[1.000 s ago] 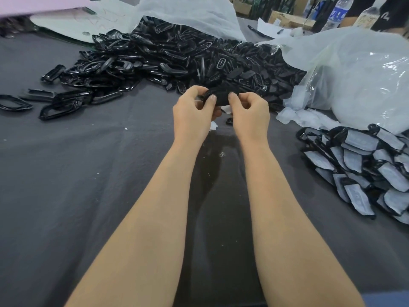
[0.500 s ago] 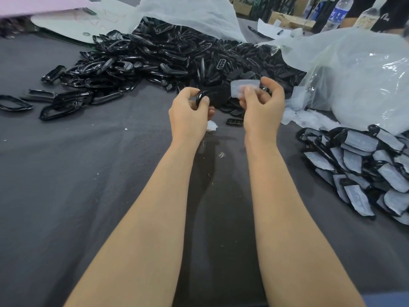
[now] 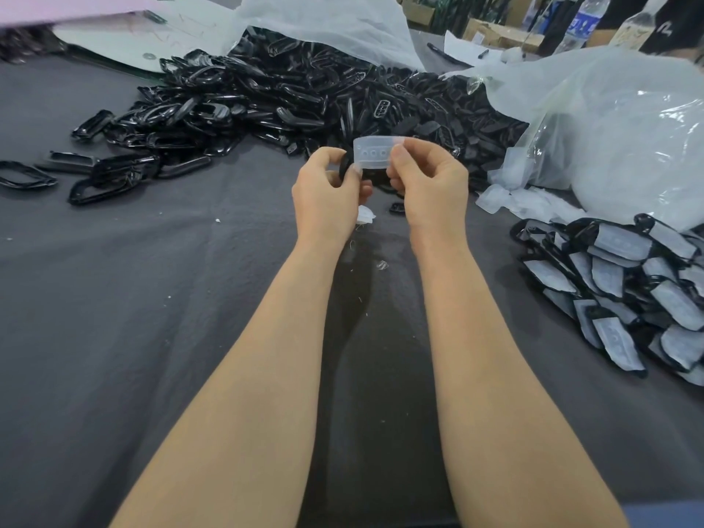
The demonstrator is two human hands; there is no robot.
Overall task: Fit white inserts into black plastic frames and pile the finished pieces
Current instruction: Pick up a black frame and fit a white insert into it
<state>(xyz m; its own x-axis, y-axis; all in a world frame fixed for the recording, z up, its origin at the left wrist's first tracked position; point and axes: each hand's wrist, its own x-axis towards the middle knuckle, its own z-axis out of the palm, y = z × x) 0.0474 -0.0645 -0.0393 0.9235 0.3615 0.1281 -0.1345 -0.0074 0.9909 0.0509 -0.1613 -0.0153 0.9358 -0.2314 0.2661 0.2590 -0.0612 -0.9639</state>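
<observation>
Hundreds of loose frames [image 3: 266, 93] lie heaped at the far centre. A plastic bag [image 3: 628, 139] sits far right, with the finished pile [image 3: 628, 291] nearer on the right. Mid-table, the left hand [image 3: 325, 192] grips one black frame [image 3: 344, 167], mostly hidden. The right hand [image 3: 434, 188] pinches a white insert [image 3: 375, 153] by its right end, just in front of the frame. Fitting looks about to begin: the next move is to square the insert to the opening and press it in.

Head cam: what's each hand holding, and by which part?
The right hand pinches the white insert by its right end. The left hand grips a black frame at its left edge; the rest of it is hidden behind the insert.
</observation>
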